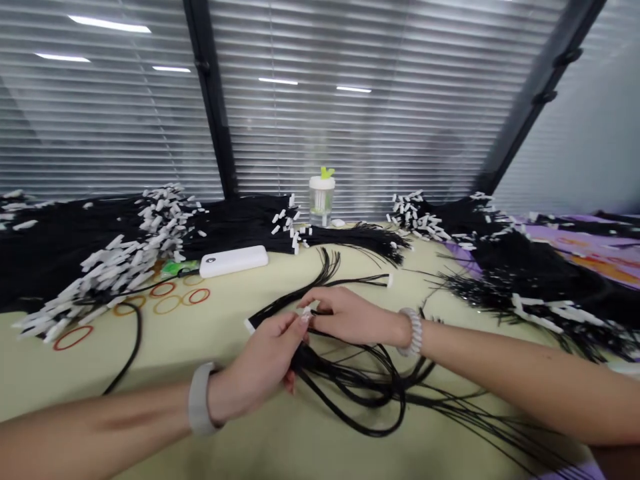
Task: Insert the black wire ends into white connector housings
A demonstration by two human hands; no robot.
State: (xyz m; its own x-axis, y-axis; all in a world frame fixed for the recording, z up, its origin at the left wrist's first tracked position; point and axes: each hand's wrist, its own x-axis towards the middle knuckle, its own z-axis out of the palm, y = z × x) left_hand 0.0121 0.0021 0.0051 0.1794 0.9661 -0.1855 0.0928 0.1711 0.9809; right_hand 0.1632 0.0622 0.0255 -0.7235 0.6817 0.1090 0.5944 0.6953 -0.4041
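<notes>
My left hand [267, 363] is closed, with thumb and forefinger pinching a small white connector [306, 312]. Below its fingers runs a bundle of black cables [345, 375], which loops to the right over the tabletop. My right hand [345, 312] meets the left at the connector, its fingers pinched around a black wire that enters there; the exact grip is partly hidden. Just beyond both hands lies another black cable [287, 303] with a white connector [249, 326] at its near end. A second white plug [391, 281] ends a thin cable behind my right hand.
Piles of black cables with white connectors [117, 267] cover the left; more cables [525, 267] lie at right. A white power bank [234, 261], coloured rubber bands [167, 305] and a lidded cup [321, 199] stand or lie farther back on the yellowish table [200, 340]. Blinds rise behind.
</notes>
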